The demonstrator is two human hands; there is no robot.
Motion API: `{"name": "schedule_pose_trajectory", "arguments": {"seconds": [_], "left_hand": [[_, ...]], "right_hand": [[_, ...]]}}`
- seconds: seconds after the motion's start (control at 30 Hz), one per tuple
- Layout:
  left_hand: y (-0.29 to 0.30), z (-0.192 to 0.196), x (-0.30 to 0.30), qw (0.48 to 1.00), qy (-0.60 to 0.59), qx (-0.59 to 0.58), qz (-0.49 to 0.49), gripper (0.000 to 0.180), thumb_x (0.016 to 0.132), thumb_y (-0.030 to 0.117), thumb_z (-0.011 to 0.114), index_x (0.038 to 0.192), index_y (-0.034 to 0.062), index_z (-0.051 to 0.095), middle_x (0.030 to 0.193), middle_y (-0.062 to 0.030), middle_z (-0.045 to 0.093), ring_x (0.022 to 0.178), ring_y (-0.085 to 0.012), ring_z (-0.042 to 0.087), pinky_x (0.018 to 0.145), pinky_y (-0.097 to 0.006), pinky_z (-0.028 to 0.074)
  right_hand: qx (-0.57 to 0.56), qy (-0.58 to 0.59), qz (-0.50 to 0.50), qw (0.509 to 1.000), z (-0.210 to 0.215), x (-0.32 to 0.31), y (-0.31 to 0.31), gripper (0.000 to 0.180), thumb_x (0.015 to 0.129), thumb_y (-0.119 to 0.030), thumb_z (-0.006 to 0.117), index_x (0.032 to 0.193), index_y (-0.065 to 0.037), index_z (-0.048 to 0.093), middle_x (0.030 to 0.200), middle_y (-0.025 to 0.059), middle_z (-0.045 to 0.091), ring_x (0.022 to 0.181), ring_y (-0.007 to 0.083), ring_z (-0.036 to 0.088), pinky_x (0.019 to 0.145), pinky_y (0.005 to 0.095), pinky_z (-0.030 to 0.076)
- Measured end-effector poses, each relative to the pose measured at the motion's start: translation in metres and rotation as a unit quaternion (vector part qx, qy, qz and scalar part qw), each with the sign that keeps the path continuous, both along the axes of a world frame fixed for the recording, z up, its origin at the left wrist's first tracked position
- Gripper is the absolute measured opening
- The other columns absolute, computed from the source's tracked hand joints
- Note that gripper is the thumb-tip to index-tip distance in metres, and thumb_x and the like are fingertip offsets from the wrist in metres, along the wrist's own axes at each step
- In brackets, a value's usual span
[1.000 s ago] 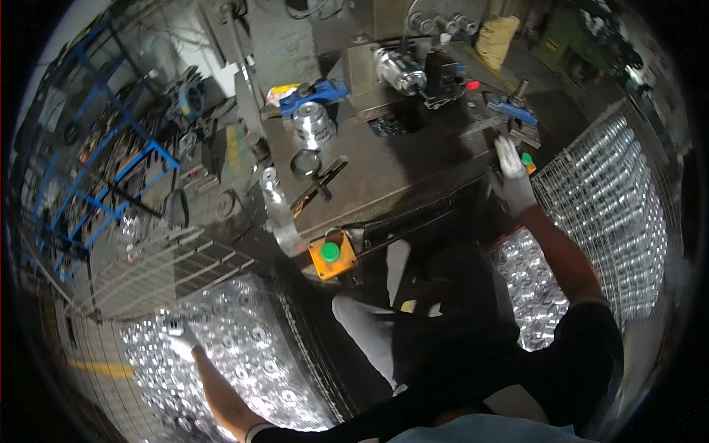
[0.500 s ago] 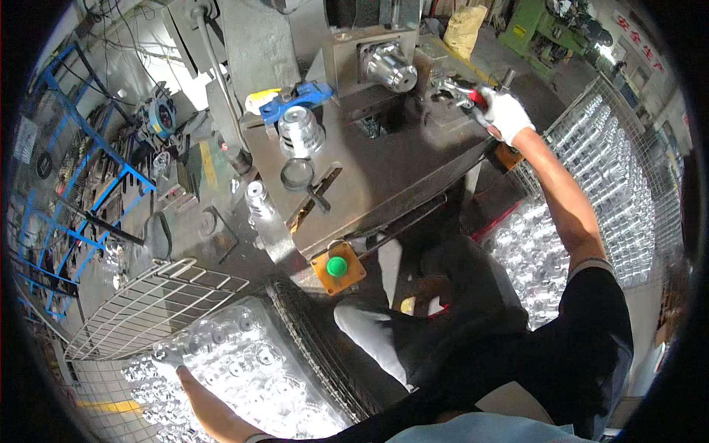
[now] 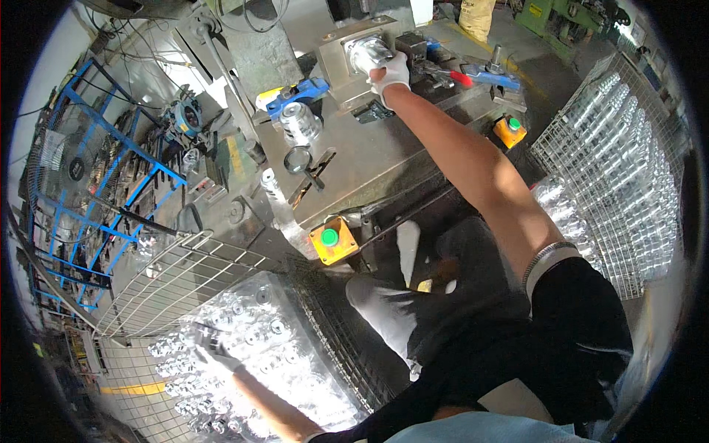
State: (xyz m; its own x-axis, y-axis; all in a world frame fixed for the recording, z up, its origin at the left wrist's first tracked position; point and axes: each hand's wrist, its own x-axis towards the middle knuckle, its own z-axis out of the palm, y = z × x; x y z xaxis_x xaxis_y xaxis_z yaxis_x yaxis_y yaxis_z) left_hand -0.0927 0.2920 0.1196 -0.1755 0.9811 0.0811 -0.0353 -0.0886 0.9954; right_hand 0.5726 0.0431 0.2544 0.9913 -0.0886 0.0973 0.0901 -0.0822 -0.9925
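A dark steel surface [image 3: 369, 159], worn and lit in patches, fills the upper middle of the view. On it stand a stepped silver part [image 3: 300, 124], a dark ring [image 3: 297, 159] just beside it, and a blue tool [image 3: 303, 97] behind. A yellow box [image 3: 334, 241] with a green button sits at the front edge, a second yellow box [image 3: 509, 131] near the right corner. Beyond are a blue rack [image 3: 127, 164] at left, a yellow sack [image 3: 478, 18] and a green machine [image 3: 550, 22] at upper right.

The metal piece [image 3: 366, 52] is bright, smooth and rounded, set at the front of a squared steel block [image 3: 336, 70] on the surface. The white-gloved right hand [image 3: 394, 76] has its grip curled around the front end of it. The gloved left hand [image 3: 220, 360] reaches among shiny parts [image 3: 273, 362] at lower left; glare and blur hide its grip, so I cannot tell whether it is spread or pinching
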Motion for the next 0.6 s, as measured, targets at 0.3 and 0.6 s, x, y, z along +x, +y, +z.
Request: {"name": "schedule_pose_trajectory", "arguments": {"seconds": [0.3,0.6], "left_hand": [[-0.129,-0.094,0.022,0.994,0.031,0.001,-0.101,0.059,0.093,0.045,0.055,0.134,0.0022,0.05,0.117,-0.0135,0.061,0.099,-0.0287,0.063,0.083,-0.04,0.054],[-0.278,-0.008,0.108,0.814,-0.314,-0.194,-0.45,0.062,0.09,0.028,0.064,0.143,0.0051,0.041,0.136,-0.016,0.05,0.119,-0.029,0.052,0.095,-0.045,0.049]], "right_hand": [[0.192,-0.087,0.212,0.954,-0.005,-0.134,-0.078,0.067,0.079,0.007,0.07,0.134,-0.011,0.037,0.119,0.0101,0.059,0.105,0.0197,0.062,0.072,0.0272,0.054],[0.158,-0.248,0.275,0.915,-0.047,-0.173,-0.218,0.084,0.077,0.006,0.074,0.142,-0.008,0.022,0.137,0.0176,0.049,0.128,0.0275,0.052,0.1,0.0397,0.048]]}}
